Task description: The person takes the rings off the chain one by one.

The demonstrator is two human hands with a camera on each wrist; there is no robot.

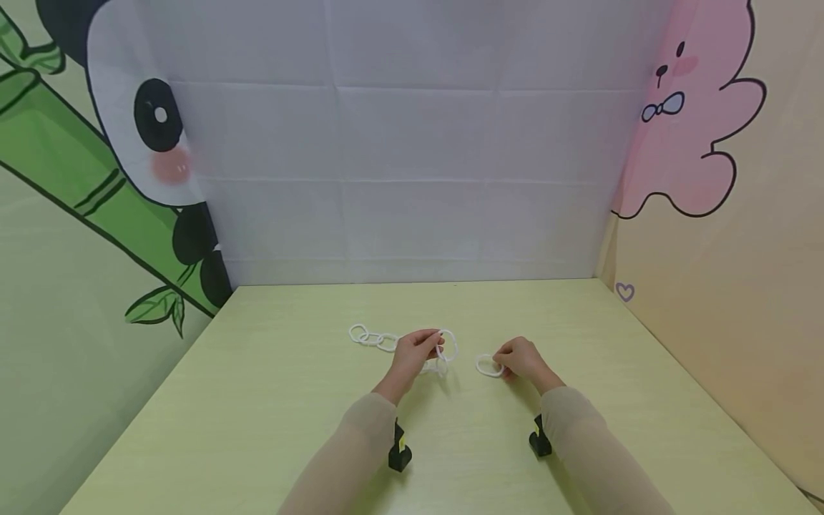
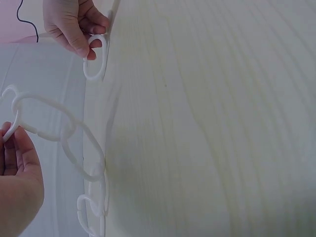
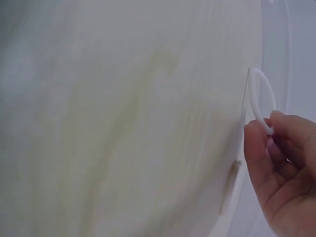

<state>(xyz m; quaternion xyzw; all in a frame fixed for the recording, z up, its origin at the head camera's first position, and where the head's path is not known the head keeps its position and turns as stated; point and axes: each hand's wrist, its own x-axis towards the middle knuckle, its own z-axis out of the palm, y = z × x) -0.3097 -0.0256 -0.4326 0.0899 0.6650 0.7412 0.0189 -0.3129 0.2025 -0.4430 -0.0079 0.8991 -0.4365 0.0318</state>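
My left hand (image 1: 412,355) pinches an oval link (image 1: 455,346) of a white plastic chain between thumb and fingers, held above the table. From it, in the left wrist view, the other links of the chain (image 2: 48,101) hang down to the tabletop. In the head view the chain's far part (image 1: 370,335) lies to the left of the hand, some of it hidden behind the fingers. My right hand (image 1: 524,360) pinches a single loose white link (image 2: 104,58) by one end, low over the table. The two links are apart, with a gap between them.
Both hands work over a pale yellow-green wooden table (image 1: 257,400). Another whitish piece (image 3: 231,187) lies on it below the right hand, only partly seen. A white cloth backdrop (image 1: 412,214) rises behind, with printed side walls left and right.
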